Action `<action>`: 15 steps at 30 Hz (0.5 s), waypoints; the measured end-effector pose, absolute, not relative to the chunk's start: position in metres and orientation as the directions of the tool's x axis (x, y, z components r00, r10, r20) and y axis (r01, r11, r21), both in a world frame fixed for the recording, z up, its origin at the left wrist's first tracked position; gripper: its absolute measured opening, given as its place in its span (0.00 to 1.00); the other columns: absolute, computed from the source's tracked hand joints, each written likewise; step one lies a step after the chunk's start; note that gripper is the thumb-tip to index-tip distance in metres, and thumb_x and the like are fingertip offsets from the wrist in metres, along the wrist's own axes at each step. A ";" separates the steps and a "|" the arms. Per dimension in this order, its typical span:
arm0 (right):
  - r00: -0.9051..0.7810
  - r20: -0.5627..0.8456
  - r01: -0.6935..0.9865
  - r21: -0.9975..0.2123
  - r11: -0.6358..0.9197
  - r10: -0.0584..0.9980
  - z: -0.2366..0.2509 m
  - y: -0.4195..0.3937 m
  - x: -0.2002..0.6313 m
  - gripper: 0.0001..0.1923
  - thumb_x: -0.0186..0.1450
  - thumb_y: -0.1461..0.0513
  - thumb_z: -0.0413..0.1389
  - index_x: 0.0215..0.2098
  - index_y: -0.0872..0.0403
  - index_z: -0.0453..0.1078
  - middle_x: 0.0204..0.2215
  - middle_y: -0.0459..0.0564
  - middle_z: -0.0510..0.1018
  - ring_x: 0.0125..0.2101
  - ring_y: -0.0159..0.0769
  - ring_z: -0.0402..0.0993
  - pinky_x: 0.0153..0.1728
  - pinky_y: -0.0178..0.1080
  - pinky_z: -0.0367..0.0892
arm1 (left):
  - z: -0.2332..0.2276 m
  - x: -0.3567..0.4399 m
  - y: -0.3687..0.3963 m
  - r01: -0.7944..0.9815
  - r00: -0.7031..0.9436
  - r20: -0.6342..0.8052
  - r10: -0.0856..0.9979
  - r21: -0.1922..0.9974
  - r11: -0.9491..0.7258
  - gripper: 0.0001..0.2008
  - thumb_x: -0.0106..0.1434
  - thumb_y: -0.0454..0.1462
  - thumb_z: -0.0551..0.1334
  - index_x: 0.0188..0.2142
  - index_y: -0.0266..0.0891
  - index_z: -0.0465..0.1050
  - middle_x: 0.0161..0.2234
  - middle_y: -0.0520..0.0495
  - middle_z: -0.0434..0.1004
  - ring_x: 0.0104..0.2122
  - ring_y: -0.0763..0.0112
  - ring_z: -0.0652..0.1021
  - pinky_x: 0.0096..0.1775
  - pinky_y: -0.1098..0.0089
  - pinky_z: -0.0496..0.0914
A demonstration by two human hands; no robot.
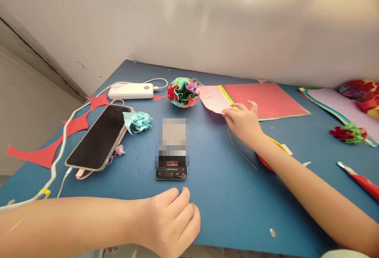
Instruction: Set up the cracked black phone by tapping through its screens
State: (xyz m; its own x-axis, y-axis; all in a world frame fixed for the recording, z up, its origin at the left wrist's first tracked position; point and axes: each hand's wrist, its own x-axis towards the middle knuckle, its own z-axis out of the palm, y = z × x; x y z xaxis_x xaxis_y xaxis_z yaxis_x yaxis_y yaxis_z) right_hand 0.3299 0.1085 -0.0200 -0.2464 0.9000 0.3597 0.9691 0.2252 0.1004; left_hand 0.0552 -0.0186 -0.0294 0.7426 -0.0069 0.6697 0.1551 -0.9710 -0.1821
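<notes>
Your blue table [213,195] has two phones [99,137] around nine o'clock, a power bank [130,90] at eleven, colored paper sheets [260,100] at one.

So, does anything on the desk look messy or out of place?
Red paper offcuts lie scattered along the table's left edge, and a crumpled teal paper piece leans against the large phone.

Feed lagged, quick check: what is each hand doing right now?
Left hand: loosely curled on the table, holding nothing.
Right hand: fingers on the pink paper sheet.
</notes>
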 end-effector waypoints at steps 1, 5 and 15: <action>-0.281 0.378 0.959 0.087 0.269 0.882 -0.019 0.094 0.317 0.13 0.67 0.58 0.50 0.47 0.55 0.67 0.47 0.52 0.72 0.50 0.42 0.66 0.54 0.57 0.55 | -0.029 0.056 -0.019 0.130 0.740 0.672 -0.011 -0.159 -0.979 0.08 0.44 0.33 0.59 0.25 0.30 0.73 0.19 0.45 0.64 0.24 0.59 0.72 0.17 0.69 0.57; -0.530 0.388 0.824 0.025 0.566 0.754 -0.013 0.034 0.266 0.16 0.68 0.58 0.46 0.50 0.51 0.65 0.53 0.51 0.70 0.51 0.38 0.65 0.57 0.52 0.50 | -0.032 0.056 -0.022 0.020 0.741 0.671 -0.013 -0.042 -0.999 0.09 0.45 0.35 0.59 0.25 0.30 0.74 0.16 0.48 0.59 0.19 0.65 0.67 0.16 0.67 0.50; -0.755 0.330 0.578 -0.075 0.813 0.567 -0.028 0.011 0.242 0.26 0.65 0.47 0.45 0.56 0.50 0.62 0.60 0.55 0.59 0.59 0.49 0.54 0.55 0.59 0.46 | -0.038 0.050 -0.021 -0.029 0.662 0.747 -0.062 -0.057 -0.998 0.12 0.40 0.36 0.66 0.27 0.32 0.74 0.26 0.47 0.62 0.33 0.63 0.70 0.19 0.68 0.56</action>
State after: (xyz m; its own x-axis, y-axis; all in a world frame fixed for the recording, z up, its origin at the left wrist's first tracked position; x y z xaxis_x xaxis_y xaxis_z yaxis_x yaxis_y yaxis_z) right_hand 0.2417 0.0108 -0.0276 -0.7545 0.5671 0.3303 0.5779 0.8127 -0.0752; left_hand 0.0502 -0.0208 -0.0384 0.6624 -0.0619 0.7466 -0.0286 -0.9979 -0.0573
